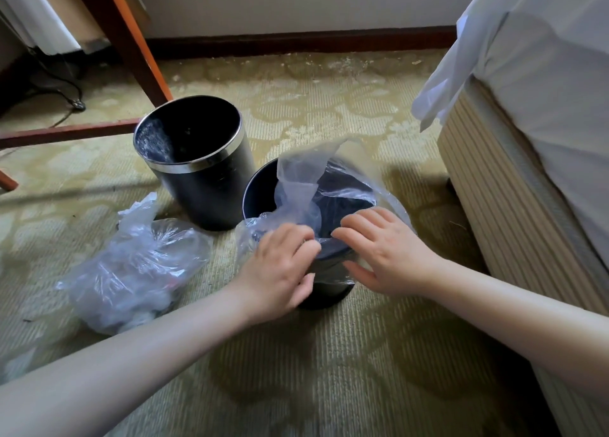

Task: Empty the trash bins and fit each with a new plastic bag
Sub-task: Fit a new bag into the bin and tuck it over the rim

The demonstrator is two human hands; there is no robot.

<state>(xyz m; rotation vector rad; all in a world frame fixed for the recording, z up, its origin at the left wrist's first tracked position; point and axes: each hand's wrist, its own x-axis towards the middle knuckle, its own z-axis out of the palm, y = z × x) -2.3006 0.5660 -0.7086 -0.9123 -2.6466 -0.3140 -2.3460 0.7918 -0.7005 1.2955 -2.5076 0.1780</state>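
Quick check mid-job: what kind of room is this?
Probably a hotel guest room: a bed with white sheets over a striped beige base, patterned yellow-green carpet, and a small black cylindrical bin with a chrome rim.

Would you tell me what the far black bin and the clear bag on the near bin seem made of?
Far black cylindrical bin: probably metal, dark matte wall with a shiny chrome-like rim band. Clear bag: thin glossy plastic film; it crumples, and the near bin shows through it.
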